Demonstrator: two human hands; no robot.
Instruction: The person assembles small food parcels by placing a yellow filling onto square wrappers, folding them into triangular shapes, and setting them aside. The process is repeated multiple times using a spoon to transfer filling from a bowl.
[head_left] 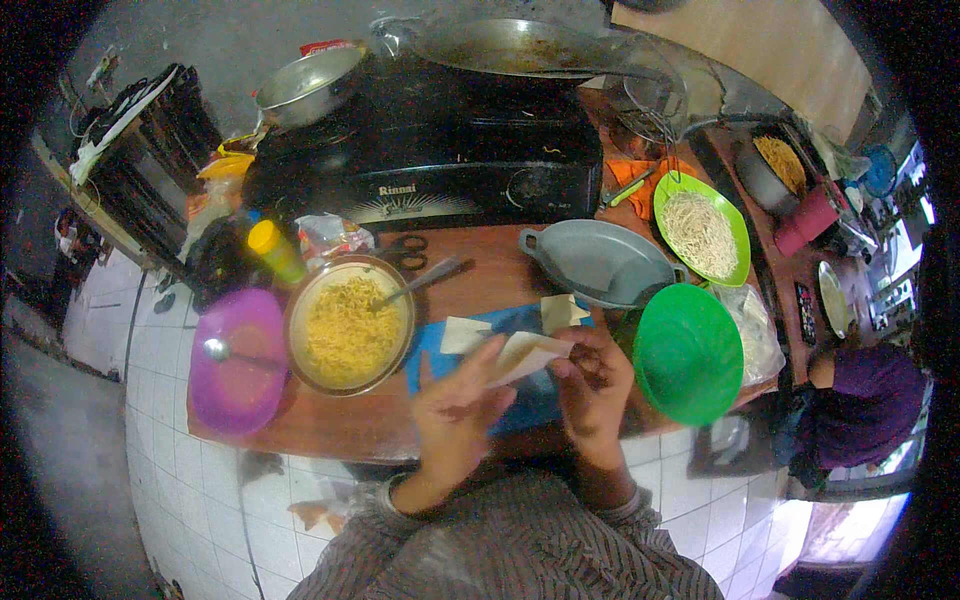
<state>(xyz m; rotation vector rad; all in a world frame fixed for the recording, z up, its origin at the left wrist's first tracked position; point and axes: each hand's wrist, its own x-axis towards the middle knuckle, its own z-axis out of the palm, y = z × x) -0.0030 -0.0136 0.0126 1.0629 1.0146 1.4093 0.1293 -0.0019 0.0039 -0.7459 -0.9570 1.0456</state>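
Observation:
Between my two hands is a thin, pale, square-edged sheet (530,354), perhaps a dough wrapper, raised above a blue board (527,405). My left hand (458,402) pinches its left end, and the fingers of my right hand (597,388) are closed at its other end. Two similar pale squares lie on the board: one square (466,335) by my left fingertips, another square (562,313) beyond my right hand. Left of the board stands a bowl (402,352) of yellow noodle-like food (350,325), with a spoon (425,280) resting in it.
A purple dish (215,405) with a spoon sits at far left. Right of my hands are a green bowl (690,355), a grey two-handled pan (595,255) and a lime plate (738,235) of whitish shreds. Behind stands a black stove (450,185). A person in purple (865,405) is at right.

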